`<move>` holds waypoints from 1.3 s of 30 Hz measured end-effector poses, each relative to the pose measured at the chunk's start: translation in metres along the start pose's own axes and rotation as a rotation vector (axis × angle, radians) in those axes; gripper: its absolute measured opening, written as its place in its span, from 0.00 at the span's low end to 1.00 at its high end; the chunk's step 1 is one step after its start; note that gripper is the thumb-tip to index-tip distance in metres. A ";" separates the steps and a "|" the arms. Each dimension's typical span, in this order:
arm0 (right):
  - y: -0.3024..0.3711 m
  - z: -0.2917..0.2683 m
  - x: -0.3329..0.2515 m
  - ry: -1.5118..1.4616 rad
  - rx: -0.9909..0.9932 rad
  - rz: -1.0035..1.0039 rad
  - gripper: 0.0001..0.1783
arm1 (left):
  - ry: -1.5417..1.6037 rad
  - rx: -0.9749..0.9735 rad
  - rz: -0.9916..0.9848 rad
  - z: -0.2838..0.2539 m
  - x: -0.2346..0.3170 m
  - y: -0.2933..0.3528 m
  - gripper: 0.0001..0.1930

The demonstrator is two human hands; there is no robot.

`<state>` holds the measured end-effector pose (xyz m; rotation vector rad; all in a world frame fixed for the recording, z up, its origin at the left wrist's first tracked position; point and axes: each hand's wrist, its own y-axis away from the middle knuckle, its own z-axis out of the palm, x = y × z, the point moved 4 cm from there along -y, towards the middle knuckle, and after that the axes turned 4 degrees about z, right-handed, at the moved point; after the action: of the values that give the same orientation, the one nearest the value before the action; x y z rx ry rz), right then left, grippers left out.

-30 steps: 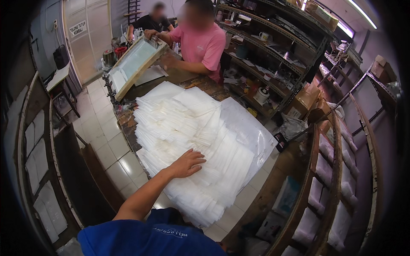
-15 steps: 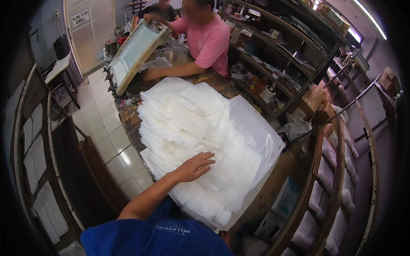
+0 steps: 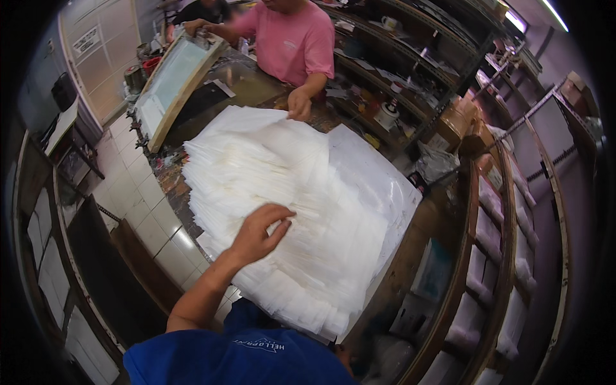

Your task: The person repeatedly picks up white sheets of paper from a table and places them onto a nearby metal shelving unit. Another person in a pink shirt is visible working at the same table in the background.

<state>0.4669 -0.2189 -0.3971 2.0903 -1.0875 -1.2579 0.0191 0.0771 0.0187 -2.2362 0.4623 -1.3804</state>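
A wide fanned pile of thin white sheets [image 3: 346, 212] covers the near part of the table. My left hand [image 3: 262, 232] is over the middle of the pile, fingers bent and thumb apart, with nothing in it; whether the fingertips touch the sheets I cannot tell. Of my right hand [image 3: 343, 355], only a sliver of skin shows beside the blue shirt, low by the table's near edge; its fingers are hidden. Across the table, a co-worker's hand [image 3: 299, 104] pinches the far edge of a top sheet. The co-worker's other hand [image 3: 196, 27] holds up a tilted wood-edged screen frame [image 3: 168, 115].
A clear plastic sheet [image 3: 375, 170] lies under the pile's right side. Shelving with tools and cups [image 3: 410, 70] stands behind the co-worker. Wooden racks holding white sheets [image 3: 480, 237] are at my right, and a dark bench [image 3: 106, 256] is at my left.
My left hand has shifted left and up a little, fingers more bent. The co-worker's near hand has moved from under the screen frame to the pile's far edge. The view has shifted slightly.
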 end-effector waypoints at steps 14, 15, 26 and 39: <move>0.025 0.009 0.022 0.160 0.134 0.044 0.20 | -1.056 -0.755 0.035 0.126 -0.110 -0.149 0.12; 0.043 0.007 -0.006 0.092 0.115 0.097 0.18 | -1.089 -0.800 -0.024 0.136 -0.132 -0.144 0.11; 0.064 -0.001 0.020 -0.269 0.240 0.124 0.10 | -1.047 -0.766 0.115 0.166 -0.155 -0.158 0.08; 0.226 -0.109 -0.234 -0.553 0.579 -0.655 0.25 | 0.062 -1.124 0.719 0.273 0.129 0.088 0.07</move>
<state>0.4124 -0.1596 -0.0638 2.7591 -1.1135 -2.1304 0.3172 -0.0041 -0.0388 -2.2857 2.2244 -0.8348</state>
